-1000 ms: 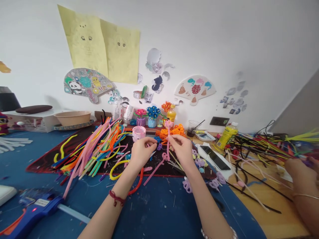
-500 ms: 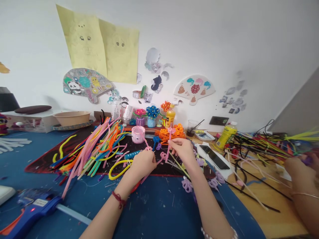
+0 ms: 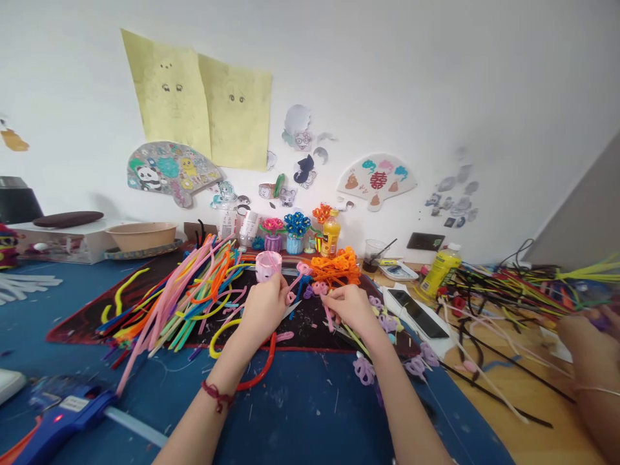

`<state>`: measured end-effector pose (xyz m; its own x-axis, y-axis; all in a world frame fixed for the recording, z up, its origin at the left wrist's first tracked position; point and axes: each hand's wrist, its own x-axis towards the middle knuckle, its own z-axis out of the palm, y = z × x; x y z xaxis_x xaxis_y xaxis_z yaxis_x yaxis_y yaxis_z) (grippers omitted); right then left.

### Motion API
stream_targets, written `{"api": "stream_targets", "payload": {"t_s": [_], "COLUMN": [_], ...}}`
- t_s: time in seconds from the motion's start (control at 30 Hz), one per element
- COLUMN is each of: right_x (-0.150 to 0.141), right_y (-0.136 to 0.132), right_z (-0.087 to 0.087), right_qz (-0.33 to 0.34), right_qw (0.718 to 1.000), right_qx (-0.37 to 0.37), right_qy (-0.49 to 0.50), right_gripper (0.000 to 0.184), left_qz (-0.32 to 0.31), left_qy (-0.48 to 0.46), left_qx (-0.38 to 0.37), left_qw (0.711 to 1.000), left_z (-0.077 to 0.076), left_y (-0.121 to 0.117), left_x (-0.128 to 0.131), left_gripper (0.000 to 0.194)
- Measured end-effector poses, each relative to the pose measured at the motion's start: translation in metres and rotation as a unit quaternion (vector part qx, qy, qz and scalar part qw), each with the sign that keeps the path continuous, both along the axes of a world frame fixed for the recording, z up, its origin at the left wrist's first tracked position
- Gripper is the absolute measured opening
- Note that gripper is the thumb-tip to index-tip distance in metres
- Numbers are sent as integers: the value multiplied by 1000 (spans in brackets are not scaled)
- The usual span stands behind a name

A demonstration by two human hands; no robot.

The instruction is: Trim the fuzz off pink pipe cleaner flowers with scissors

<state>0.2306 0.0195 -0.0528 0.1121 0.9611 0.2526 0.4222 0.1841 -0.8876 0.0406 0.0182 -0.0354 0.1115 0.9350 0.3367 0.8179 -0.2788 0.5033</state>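
My left hand [image 3: 264, 307] is closed in a pinch on pink pipe-cleaner flowers [image 3: 304, 268]. Their stems stick out past its fingertips, one of them in front of a small pink pot [image 3: 268, 265]. To the right, my right hand [image 3: 352, 311] pinches another pink pipe-cleaner flower [image 3: 320, 289], its short stem pointing down. Both hands are over a dark mat [image 3: 310, 332], apart from each other. Scissors, partly hidden, lie between them. Purple pipe-cleaner flowers [image 3: 364, 371] lie beside my right forearm.
Many loose pipe cleaners [image 3: 167, 290] are heaped at the left. Orange pipe-cleaner pieces [image 3: 336, 266] are piled behind my right hand. A blue glue gun [image 3: 72, 413] lies front left, its light red. A phone [image 3: 417, 313] is at the right, before another person's hand [image 3: 588, 336].
My hands have drawn apart. My right hand has lowered with its pink flower, and my left hand has moved left and slightly up. The view has tilted up slightly.
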Motion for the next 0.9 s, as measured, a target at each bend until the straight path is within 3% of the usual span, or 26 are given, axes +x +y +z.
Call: {"api": "stream_targets", "payload": {"t_s": [0.17, 0.27, 0.33, 0.5, 0.6, 0.67, 0.77, 0.83, 0.9], "right_x": [2, 2, 0, -4, -4, -5, -7, -9, -12], "right_y": [5, 5, 3, -5, -7, -7, -8, -10, -10], "right_z": [4, 9, 12, 13, 13, 15, 18, 20, 20], "right_qz": [-44, -47, -1, 192, 200, 179, 158, 163, 174], "right_qw": [996, 994, 995, 975, 972, 971, 963, 951, 938], "right_qx": [70, 98, 97, 22, -6, -13, -23, -33, -35], "right_qy": [-22, -12, 20, 111, 122, 156, 219, 260, 298], "right_gripper": [15, 23, 31, 44, 43, 43, 43, 42, 40], "left_qz": [-35, -49, -57, -80, -50, 26, 139, 124, 53], "left_qy": [-52, -80, -93, -110, -124, -143, -235, -332, -397], "left_qx": [11, 13, 16, 19, 40, 90, 198, 231, 214], "left_qw": [998, 995, 994, 991, 990, 985, 942, 906, 891], "left_z": [4, 6, 7, 7, 11, 17, 24, 25, 24], "left_y": [-2, -3, -2, -1, -4, -9, -15, -17, -17], "left_x": [2, 1, 0, -1, -1, -2, -5, -6, -5], "left_gripper": [15, 15, 15, 14, 14, 16, 27, 32, 32]}}
